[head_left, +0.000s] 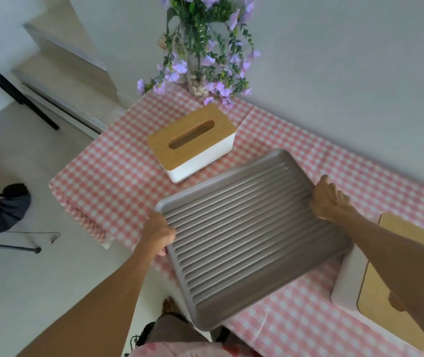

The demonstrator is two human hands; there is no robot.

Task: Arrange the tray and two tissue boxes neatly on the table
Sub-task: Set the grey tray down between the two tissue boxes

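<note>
Grey ridged rectangular tray (pixel 247 235) over pink-checked tablecloth (pixel 118 163), near corner overhanging table edge, left hand (pixel 158 231) clamping left rim, right hand (pixel 328 199) gripping right rim, white tissue box with wooden lid (pixel 193 141) just beyond far-left corner, second wood-lidded white box (pixel 375 287) right, open cloth far-right.

— What are we holding?
— A grey ribbed rectangular tray (pixel 252 235), our left hand (pixel 160 231) and right hand (pixel 327 200) gripping opposite edges above the pink checked tablecloth (pixel 118 161).
— And the boxes?
— A white tissue box with wooden lid (pixel 193 143) beyond it; another (pixel 375 292) under our right forearm.
</note>
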